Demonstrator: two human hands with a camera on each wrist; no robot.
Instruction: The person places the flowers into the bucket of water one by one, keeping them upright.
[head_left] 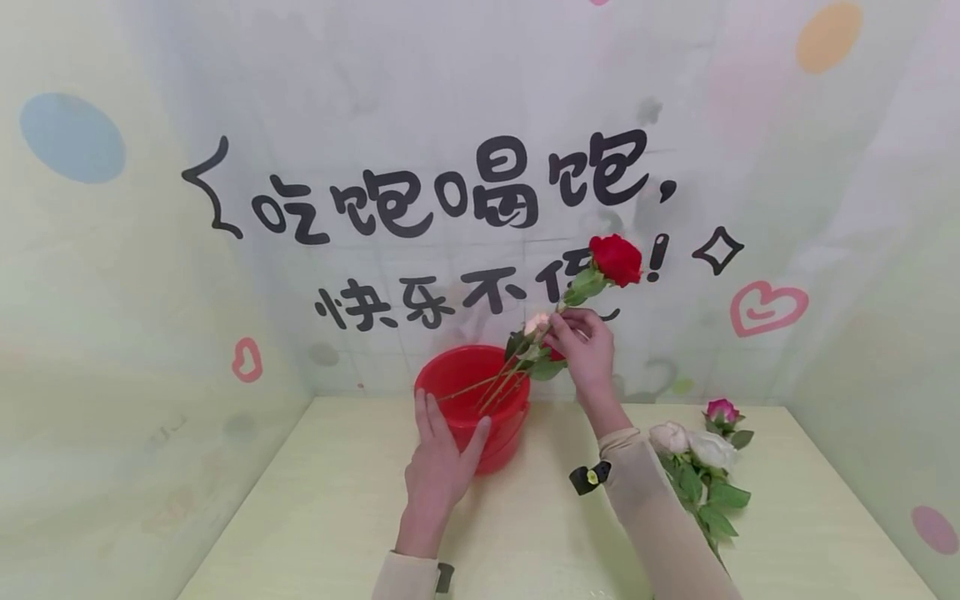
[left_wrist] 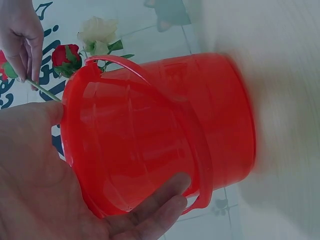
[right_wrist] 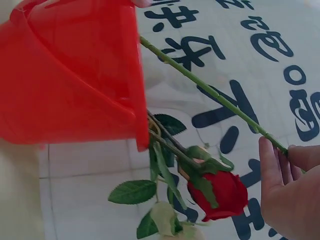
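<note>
A red plastic bucket (head_left: 487,454) stands upright on the table by the back wall. My left hand (head_left: 442,467) spans its near side, thumb and fingers spread straight against the rim and wall; in the left wrist view the fingertips (left_wrist: 175,185) lie by the bucket's handle (left_wrist: 192,135). My right hand (head_left: 588,350) pinches the green stem (right_wrist: 215,95) of a long red rose (head_left: 617,260) just below its leaves. The stem slants down into the bucket, its lower end inside. Another red rose (right_wrist: 220,195) and a pale rose (left_wrist: 97,35) lean out over the right rim.
On the table (head_left: 322,508) to the right, beside my right forearm, lie a magenta rose (head_left: 722,410), a white rose (head_left: 712,450) and a pale pink rose (head_left: 669,437) with leafy stems. Printed cloth walls (head_left: 390,100) enclose the back and both sides.
</note>
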